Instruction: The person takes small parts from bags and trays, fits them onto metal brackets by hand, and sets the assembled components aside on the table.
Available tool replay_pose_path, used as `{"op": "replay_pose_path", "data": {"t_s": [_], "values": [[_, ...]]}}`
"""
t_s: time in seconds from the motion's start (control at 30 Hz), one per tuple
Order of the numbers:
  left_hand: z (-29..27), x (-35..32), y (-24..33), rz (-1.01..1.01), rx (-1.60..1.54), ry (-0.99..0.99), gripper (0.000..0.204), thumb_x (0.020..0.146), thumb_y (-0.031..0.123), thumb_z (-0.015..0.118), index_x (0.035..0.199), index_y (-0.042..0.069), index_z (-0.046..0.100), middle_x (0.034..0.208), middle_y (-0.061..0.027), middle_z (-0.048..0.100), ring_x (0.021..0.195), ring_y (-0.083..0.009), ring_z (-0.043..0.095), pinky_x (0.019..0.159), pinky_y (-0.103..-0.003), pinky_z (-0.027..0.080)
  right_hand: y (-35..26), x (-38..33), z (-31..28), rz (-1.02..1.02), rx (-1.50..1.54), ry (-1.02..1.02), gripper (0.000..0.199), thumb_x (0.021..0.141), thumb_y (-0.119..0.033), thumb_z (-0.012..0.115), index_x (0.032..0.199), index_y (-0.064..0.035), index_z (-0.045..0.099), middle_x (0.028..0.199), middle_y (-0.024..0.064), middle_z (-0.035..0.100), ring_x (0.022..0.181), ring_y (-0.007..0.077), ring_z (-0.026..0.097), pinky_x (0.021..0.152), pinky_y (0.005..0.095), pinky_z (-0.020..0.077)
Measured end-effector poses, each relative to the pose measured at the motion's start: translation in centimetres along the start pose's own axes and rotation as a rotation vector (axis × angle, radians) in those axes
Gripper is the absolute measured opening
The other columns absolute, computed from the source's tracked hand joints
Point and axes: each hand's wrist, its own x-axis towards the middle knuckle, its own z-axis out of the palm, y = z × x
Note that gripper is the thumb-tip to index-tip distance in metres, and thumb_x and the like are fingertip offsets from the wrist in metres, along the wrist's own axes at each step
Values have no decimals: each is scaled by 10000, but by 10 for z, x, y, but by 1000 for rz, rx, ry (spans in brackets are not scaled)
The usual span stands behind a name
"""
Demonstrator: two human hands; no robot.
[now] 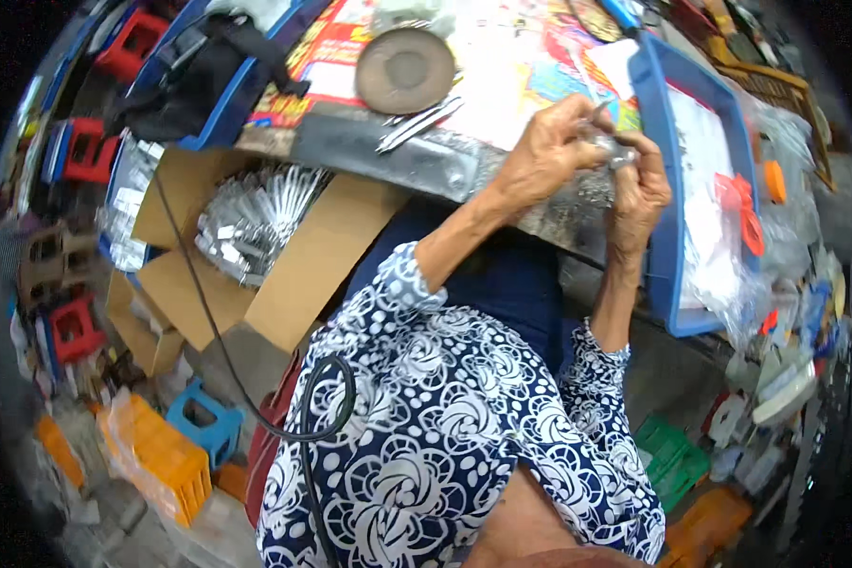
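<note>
Over the table's right part, my left hand and my right hand meet with fingers pinched together. Between the fingertips is a small shiny, silvery piece, blurred and partly covered, so its kind cannot be made out. Below my hands, a scatter of tiny metal parts lies near the table's front edge. To the left, several slim silver metal pieces rest partly on a dark flat plate. Behind them sits a round brown disc.
A blue tray with white sheets and plastic bags stands to the right. An open cardboard box full of silver metal pieces is left of my lap. A black cable hangs across the left. Stools and orange crates stand around.
</note>
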Motion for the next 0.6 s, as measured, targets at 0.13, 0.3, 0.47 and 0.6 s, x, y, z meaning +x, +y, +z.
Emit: {"op": "replay_pose_path", "data": {"t_s": [0.13,0.3,0.47,0.6], "values": [[-11,-3,13,72,373,-128,322,692,-78,486,997,26,493,820,-75,536,779,-127,515,655,-244,447,6,2,-13,186,278,-10,139,744,24,437,842,-18,526,765,16,513,662,67,466,608,186,374],[-11,4,25,307,835,-285,374,589,-111,490,917,44,579,808,-71,572,752,-215,499,655,-296,440,-9,4,-23,176,461,5,139,709,37,400,799,8,501,711,42,508,587,79,459,553,201,373],[-1,7,31,572,1262,-385,177,594,-60,515,702,80,511,801,41,576,771,-199,469,637,-278,400,-33,8,-29,91,135,114,161,678,19,364,750,36,507,647,52,511,507,73,420,472,189,340],[4,8,32,811,1526,-378,25,654,144,524,677,142,514,716,51,542,742,-151,473,614,-279,377,-58,9,-38,134,200,214,167,628,4,378,703,43,523,582,20,475,429,43,345,397,180,272]]}}
